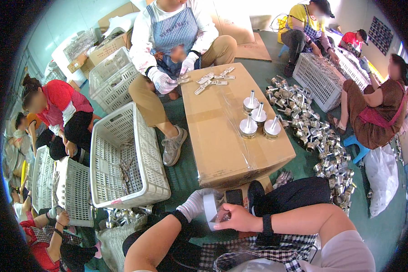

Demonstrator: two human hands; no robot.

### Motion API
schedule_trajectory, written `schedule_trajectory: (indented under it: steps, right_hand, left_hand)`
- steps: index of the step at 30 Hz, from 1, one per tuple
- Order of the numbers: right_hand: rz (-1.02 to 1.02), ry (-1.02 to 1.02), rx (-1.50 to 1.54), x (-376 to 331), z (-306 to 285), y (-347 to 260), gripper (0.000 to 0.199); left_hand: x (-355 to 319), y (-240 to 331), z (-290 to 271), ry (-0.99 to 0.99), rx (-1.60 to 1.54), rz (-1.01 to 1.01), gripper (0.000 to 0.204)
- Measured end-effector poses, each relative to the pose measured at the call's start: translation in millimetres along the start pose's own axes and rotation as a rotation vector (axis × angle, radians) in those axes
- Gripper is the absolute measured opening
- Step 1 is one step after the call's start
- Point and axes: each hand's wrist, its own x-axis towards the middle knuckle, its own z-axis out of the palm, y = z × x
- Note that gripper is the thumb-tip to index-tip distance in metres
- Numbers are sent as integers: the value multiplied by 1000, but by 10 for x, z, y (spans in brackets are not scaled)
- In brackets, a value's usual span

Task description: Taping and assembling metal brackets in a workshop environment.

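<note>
My right hand [233, 217] is bare, with a black band at the wrist. Its fingers and thumb grip the rim of a wide white roll of tape [210, 209], in front of my lap. My left hand [195, 205] wears a pale knit glove and lies against the roll's left side; its fingers are mostly hidden behind the roll. Just beyond stands a large cardboard box [226, 154]. Several round metal parts with upright stems [260, 113] stand on its right side. Flat metal hinge-like pieces [209, 81] lie at its far end.
Across the box, a gloved person [174, 36] handles a flat metal piece. A white plastic crate [127, 158] stands to the left, with metal pieces inside. Many stemmed metal parts [308, 122] cover the floor at right. A dark phone-like rectangle [234, 196] lies beyond my hands. Other people sit working around crates.
</note>
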Motion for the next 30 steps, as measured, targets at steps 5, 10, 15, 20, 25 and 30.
schedule_trajectory:
  steps: [5,10,15,20,25,30]
  right_hand:
    - [9,0,-31,-6,-9,-22,37]
    - [-5,2,-49,0,-6,27,37]
    - [-5,-7,-53,0,-2,56,36]
    - [-28,31,-60,2,7,87,35]
    - [-32,39,-51,5,21,92,36]
    - [-20,36,-33,4,16,88,35]
  left_hand:
    - [3,-8,18,28,6,11,27]
    - [6,-19,25,32,18,38,26]
    - [-7,-31,19,10,-40,21,25]
    - [-17,-33,30,15,-18,6,25]
    - [-6,-32,-11,-27,-80,-18,25]
    - [15,-39,-25,-11,-49,12,25]
